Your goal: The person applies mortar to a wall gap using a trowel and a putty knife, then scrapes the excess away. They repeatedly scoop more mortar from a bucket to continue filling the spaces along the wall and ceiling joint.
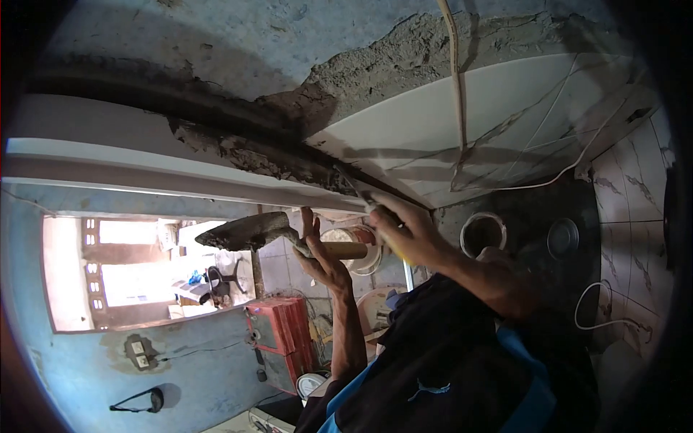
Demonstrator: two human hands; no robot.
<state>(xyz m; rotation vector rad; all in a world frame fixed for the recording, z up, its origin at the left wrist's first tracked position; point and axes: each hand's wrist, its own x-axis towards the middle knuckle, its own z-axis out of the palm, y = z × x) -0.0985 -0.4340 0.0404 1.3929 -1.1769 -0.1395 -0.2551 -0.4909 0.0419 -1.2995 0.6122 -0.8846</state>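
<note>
My left hand (pixel 323 260) is closed round the wooden handle of a trowel (pixel 249 232). Dark wet mortar lies on its broad blade, which points left. My right hand (pixel 406 227) grips a small narrow-bladed tool (pixel 349 179). Its tip touches the mortar-smeared strip (pixel 267 160) along the white frame (pixel 123 148); its handle is mostly hidden in my fingers. Just above runs the edge of the marbled wall tiles (pixel 411 123).
Rough broken plaster (pixel 382 65) and a hanging cable (pixel 455 79) lie above the tiles. Below are a round bucket (pixel 484 232), a pale bucket (pixel 354 245) behind my left hand, and a red crate (pixel 289 328). A window opening (pixel 105 270) is at left.
</note>
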